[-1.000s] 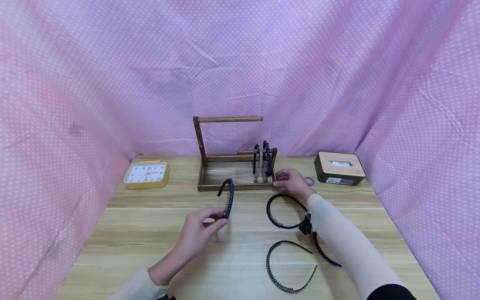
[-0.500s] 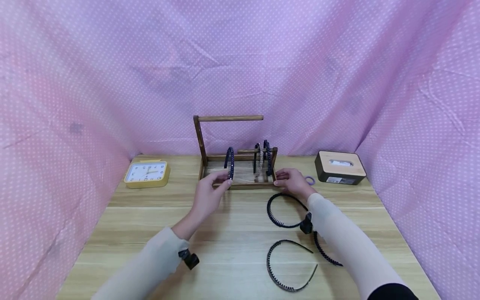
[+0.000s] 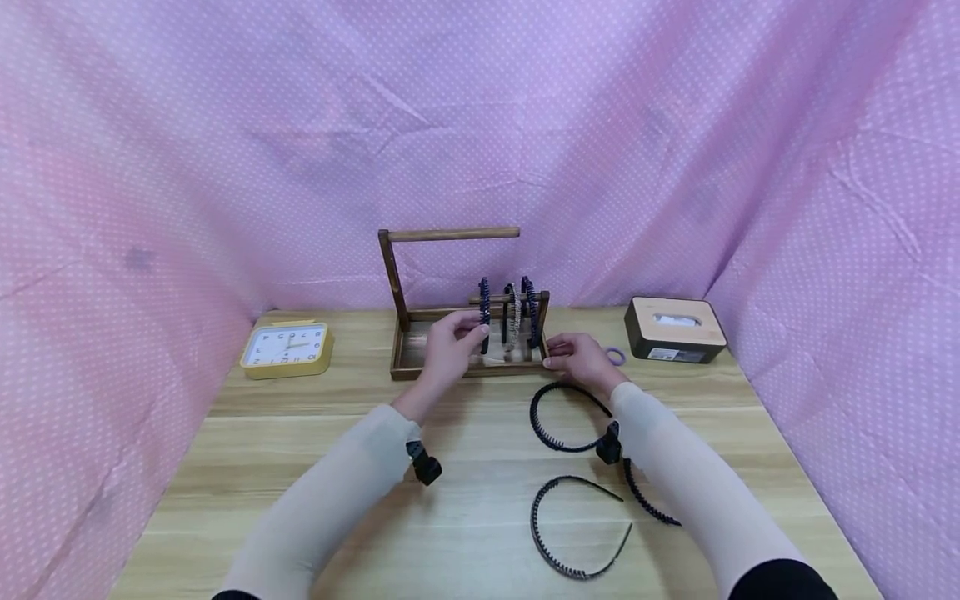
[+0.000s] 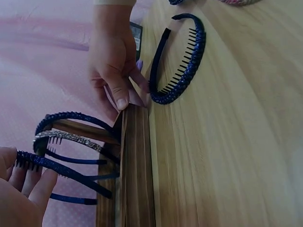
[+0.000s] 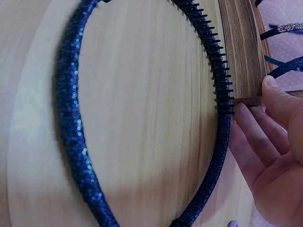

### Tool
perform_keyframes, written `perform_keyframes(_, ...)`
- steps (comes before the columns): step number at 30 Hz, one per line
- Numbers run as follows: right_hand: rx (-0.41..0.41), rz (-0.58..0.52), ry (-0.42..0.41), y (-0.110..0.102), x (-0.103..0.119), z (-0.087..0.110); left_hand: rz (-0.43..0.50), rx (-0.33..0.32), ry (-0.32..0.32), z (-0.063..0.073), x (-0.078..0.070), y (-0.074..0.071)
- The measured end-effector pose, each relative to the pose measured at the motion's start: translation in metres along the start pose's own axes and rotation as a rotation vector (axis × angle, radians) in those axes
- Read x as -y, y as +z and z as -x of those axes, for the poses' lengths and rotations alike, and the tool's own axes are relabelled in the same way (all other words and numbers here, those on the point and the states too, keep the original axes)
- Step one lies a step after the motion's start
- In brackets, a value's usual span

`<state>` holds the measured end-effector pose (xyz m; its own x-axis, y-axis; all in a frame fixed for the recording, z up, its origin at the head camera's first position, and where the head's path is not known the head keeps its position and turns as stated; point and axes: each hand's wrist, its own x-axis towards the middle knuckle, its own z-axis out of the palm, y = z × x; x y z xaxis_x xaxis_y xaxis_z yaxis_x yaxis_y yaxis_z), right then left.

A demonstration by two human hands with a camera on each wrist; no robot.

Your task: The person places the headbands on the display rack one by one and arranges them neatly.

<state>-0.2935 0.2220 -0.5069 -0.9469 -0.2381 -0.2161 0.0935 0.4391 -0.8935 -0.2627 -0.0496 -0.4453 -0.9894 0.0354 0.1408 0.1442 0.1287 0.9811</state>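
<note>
My left hand [image 3: 450,346] pinches a dark blue toothed headband [image 3: 484,317], which stands upright at the free end of the lower bar of a brown wooden rack [image 3: 431,374]. In the left wrist view this sequinned headband [image 4: 61,168] lies beside the hung ones. On the same bar hang a silvery glitter headband [image 3: 515,321] and a dark blue headband [image 3: 532,312]. My right hand [image 3: 579,360] holds the rack's right end at the front corner. In the right wrist view its thumb [image 5: 279,97] rests on the wood, with the other fingers along the outer side.
Headbands lie on the table near my right arm: one dark headband [image 3: 537,421] behind, another headband [image 3: 536,525] in front, a third headband [image 3: 648,500] partly under the sleeve. A purple ring [image 3: 615,357], tissue box [image 3: 675,331] and yellow clock [image 3: 287,350] stand around. The rack's upper bar [image 3: 453,235] rises behind.
My left hand has carried the headband from over the table in front of the rack, up and to the right, to the lower bar. The right hand has stayed at the rack's corner.
</note>
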Motion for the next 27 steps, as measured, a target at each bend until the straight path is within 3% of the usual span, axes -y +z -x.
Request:
perform_keyframes(8,-0.004,0.008,0.002,0.002,-0.001,-0.002,0.003,0.000,-0.042,-0.015,0.007,0.013)
perform_keyframes(16,0.001,-0.020,0.005,0.002,0.000,0.000,0.046,0.013,-0.107,-0.016,0.011,0.020)
perform_keyframes(27,-0.006,-0.057,0.012,0.002,-0.003,-0.001,0.048,0.017,-0.140,-0.018,0.013,0.022)
